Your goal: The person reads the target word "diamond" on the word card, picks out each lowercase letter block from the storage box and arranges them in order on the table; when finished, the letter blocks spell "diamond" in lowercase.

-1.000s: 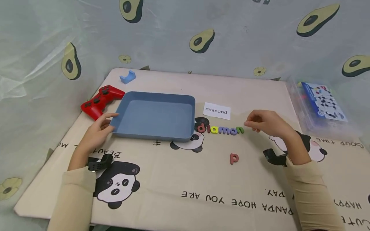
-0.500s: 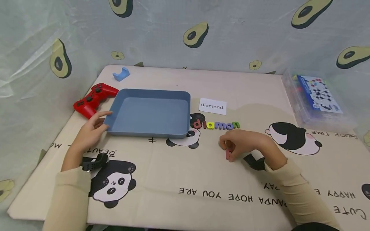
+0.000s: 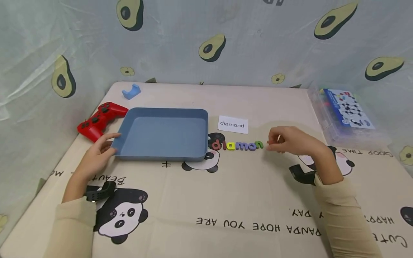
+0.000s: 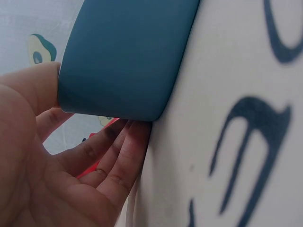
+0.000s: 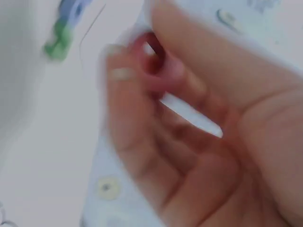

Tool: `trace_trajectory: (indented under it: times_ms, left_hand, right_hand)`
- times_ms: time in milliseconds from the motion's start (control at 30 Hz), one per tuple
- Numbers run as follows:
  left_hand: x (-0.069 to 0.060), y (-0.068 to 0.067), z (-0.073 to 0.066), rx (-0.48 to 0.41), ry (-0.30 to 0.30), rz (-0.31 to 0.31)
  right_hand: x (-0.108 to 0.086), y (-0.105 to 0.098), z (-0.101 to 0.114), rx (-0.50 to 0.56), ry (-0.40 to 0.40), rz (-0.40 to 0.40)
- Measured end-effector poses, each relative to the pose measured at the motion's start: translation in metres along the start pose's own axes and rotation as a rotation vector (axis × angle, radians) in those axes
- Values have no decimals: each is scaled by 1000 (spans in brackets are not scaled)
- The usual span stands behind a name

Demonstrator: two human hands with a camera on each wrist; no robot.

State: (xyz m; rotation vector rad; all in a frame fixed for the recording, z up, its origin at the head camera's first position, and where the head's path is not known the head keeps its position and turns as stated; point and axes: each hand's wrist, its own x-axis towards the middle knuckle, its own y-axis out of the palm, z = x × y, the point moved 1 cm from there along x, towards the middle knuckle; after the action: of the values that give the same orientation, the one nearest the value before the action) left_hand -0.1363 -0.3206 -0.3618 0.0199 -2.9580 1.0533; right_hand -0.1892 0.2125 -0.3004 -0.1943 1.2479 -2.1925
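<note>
My left hand (image 3: pixel 93 157) holds the near-left side of a blue-grey tray (image 3: pixel 161 157). In the left wrist view the thumb touches the rim of the tray (image 4: pixel 123 61), and several fingers meet its lower edge. A red toy letter with a round loop (image 5: pixel 161 82) is pinched between thumb and fingertips of my right hand (image 3: pixel 292 141); the head view hides it. That hand hovers just right of a row of colourful toy letters spelling "diamon", ending in a green n (image 3: pixel 259 144). Above the row lies a white card (image 3: pixel 233 124) printed "diamond".
A red game controller (image 3: pixel 101 120) lies left of the tray, with a light blue plastic piece (image 3: pixel 131 92) behind it. A clear plastic box (image 3: pixel 351 136) with a blue-and-white leaflet (image 3: pixel 350 109) stands at the right. Panda-print cloth covers the table (image 3: pixel 180 208).
My right hand has reached down, picked up the red letter that lay in front of the row, and carried it up to the row's right end. The left hand stays on the tray.
</note>
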Motion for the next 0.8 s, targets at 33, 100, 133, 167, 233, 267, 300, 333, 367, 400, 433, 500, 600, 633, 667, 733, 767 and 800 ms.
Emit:
trace_trajectory:
  times_ms: [33,100,133,167,233,267,300,333,367,400,433,500,600,633,667,733,767,800]
  left_hand:
    - [0,0,0,2,-1,0]
    - [-1,0,0,7,-8,3]
    - [-1,1,0,9,-10,5]
    - [-1,1,0,8,-10,7]
    - [-1,2,0,2,-7,11]
    - [-1,2,0,0,-6,14]
    - [-1,3,0,-4,-3,14]
    - [-1,3,0,-8,0,15]
    - [-1,3,0,-12,3,16]
    - [0,3,0,-13,4,16]
    - [0,4,0,-12,3,16]
    - [0,4,-1,-10,1,15]
    - [0,3,-1,1,-4,7]
    - [0,2,-1,4,-6,5]
    - [-1,2,-1,5,-7,3]
    - [-1,1,0,9,-5,1]
    - [-1,1,0,9,-5,0]
    - [-1,0,1,8,-5,0]
  right_hand:
    - [0,-1,-5,24,31,-37]
    - [1,-1,-16,68,82,-86]
    - [2,1,-20,79,102,-97]
    - [4,3,-25,89,115,-99]
    - [7,7,-33,80,126,-93]
    - [9,10,-35,63,132,-91]
    - [10,12,-37,49,139,-90]
    - [11,14,-38,39,146,-91]
    - [13,15,-39,31,151,-97]
    - [13,16,-39,36,155,-103]
    - [14,17,-39,47,160,-110]
    - [15,18,-38,95,174,-120]
    - [17,19,-38,122,184,-133]
    - [18,20,-38,116,185,-138]
    - [19,20,-38,111,186,-142]
    - [22,21,-39,94,183,-145]
    - [23,21,-39,93,179,-142]
    - [24,22,-40,98,176,-137]
